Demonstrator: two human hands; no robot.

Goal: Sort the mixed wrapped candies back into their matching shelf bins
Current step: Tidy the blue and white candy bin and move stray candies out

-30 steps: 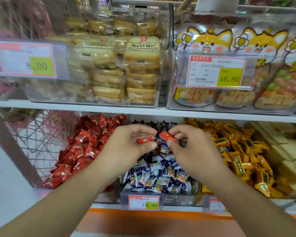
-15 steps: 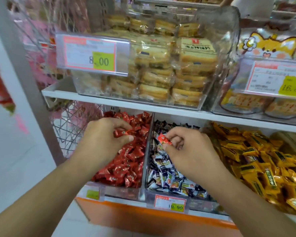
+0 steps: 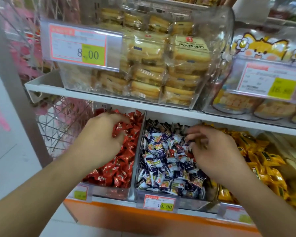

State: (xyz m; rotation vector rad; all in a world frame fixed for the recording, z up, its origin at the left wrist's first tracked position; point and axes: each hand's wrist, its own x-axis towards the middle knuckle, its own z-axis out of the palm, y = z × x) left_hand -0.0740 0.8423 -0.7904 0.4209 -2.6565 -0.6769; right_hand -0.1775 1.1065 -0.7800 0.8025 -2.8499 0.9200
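My left hand (image 3: 99, 135) is low over the bin of red wrapped candies (image 3: 120, 170), thumb and bent fingers pinching a red candy (image 3: 117, 130) just above the pile. Over the middle bin of blue-and-white candies (image 3: 167, 170), my right hand (image 3: 212, 151) has its bent fingers spread and blurred, with the tips touching the wrappers. No candy shows in that hand. A stray red candy (image 3: 172, 152) lies among the blue-and-white ones. To the right sits the bin of yellow candies (image 3: 263, 159).
A clear divider (image 3: 137, 151) separates the red and middle bins. The white shelf board (image 3: 143, 106) hangs close above the bins and carries clear boxes of packed biscuits (image 3: 161, 69). A wire basket (image 3: 61, 130) hangs at the left. Price tags (image 3: 159, 202) line the front edge.
My left hand has sunk lower into the red bin with its candy. My right hand has moved right and down into the blue-and-white pile, and its red candy is no longer seen.
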